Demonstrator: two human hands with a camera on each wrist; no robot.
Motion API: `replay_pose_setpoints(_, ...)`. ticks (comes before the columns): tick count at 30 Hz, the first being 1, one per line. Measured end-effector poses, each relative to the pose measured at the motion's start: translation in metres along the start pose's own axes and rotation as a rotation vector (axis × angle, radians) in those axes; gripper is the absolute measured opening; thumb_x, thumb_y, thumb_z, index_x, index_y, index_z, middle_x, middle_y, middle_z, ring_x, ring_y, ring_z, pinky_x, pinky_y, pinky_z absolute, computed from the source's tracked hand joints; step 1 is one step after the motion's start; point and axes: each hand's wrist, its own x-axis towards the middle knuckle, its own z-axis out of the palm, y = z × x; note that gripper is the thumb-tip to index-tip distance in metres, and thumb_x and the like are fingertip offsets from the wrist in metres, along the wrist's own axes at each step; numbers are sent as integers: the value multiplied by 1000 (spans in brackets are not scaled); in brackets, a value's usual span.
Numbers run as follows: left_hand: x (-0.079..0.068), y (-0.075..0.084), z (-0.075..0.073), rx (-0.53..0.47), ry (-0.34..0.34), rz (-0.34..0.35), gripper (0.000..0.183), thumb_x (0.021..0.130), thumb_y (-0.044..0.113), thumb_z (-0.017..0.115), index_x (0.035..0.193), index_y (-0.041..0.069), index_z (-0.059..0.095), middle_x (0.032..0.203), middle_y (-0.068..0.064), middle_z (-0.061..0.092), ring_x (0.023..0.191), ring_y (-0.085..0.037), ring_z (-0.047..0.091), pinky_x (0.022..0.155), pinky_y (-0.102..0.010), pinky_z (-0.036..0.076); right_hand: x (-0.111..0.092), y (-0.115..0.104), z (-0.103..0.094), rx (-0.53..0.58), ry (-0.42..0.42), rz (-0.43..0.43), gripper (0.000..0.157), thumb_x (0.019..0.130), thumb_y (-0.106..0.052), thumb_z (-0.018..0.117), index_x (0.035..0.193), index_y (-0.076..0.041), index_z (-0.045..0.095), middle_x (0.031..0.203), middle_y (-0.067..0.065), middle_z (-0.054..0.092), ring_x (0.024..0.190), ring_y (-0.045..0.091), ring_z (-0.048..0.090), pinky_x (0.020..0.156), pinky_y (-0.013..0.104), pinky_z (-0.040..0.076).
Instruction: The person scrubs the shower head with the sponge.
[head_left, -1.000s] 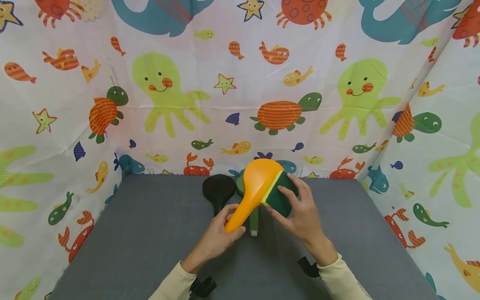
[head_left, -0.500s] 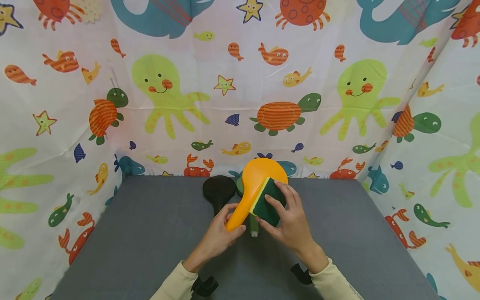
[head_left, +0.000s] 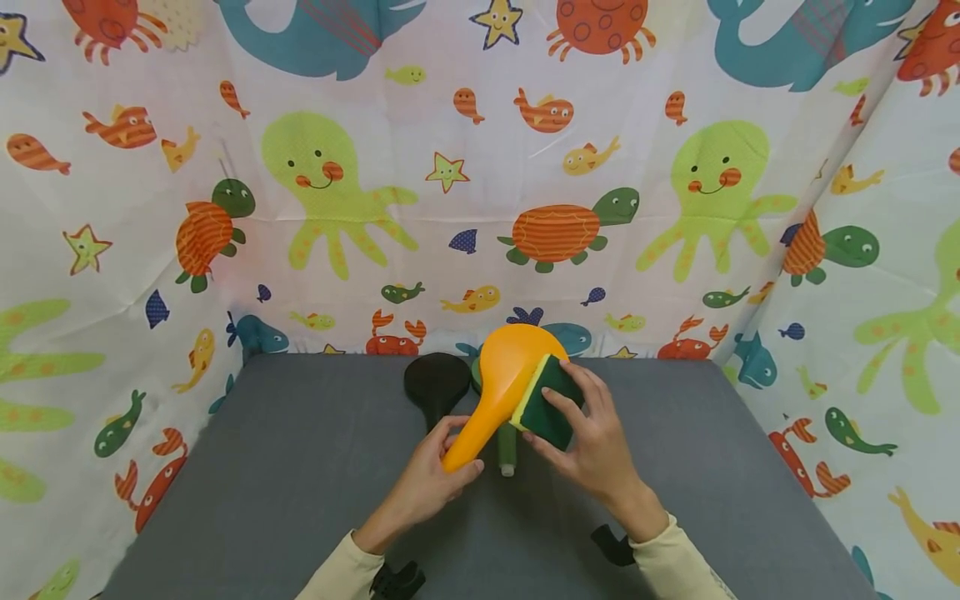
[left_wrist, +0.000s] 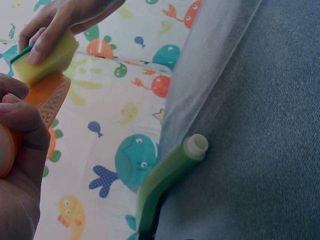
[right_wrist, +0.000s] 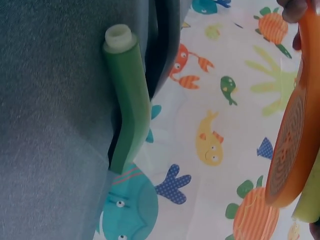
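The left hand [head_left: 435, 475] had its grip curled around the handle of an orange plastic shower head [head_left: 510, 367], held above a grey surface [head_left: 315, 467]. The right hand [head_left: 600, 442] pinched a rectangular yellow-and-green sponge [head_left: 552, 404], yellow side against the orange shower head. Since half a second earlier, the sponge had shifted outward towards that head's right edge. A black round-headed shower head [head_left: 437, 382] lay left of the orange one; a green plastic shower head [head_left: 507, 454] lay partly hidden beneath it.
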Motion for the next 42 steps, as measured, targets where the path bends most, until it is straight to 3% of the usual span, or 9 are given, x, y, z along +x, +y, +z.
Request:
replay_pose_setpoints(13,-8,-1,-6,17,-14,13,58,89,20,73,138,18,42,92,-11,55,52,-10,46,51,-21,45,-3,16,-10,35,5,125,66,88,-68,54,125,-13,63,149,16,43,129,36,44,86,55,55)
replay_pose_setpoints(21,-7,1,-2,1,-7,13,56,90,18,72,138,19,43,90,-12,54,49,-10,45,49,-20,43,-3,6,-5,23,62,70,62,88,-65,57,123,-13,65,146,18,46,128,37,45,85,58,54)
replay_pose_setpoints(32,0,4,6,-30,8,2,56,91,18,71,138,18,41,87,-9,55,47,-11,43,48,-20,41,-7,-12,5,18,40,-4,62,90,-66,54,121,-14,65,143,20,49,127,38,45,88,59,53)
replay_pose_setpoints(42,-3,0,1,-36,-5,11,58,89,19,72,138,17,41,90,-10,56,48,-11,45,49,-20,42,-9,-5,2,4,44,-16,62,89,-66,54,122,-15,66,144,18,48,128,36,45,88,59,52)
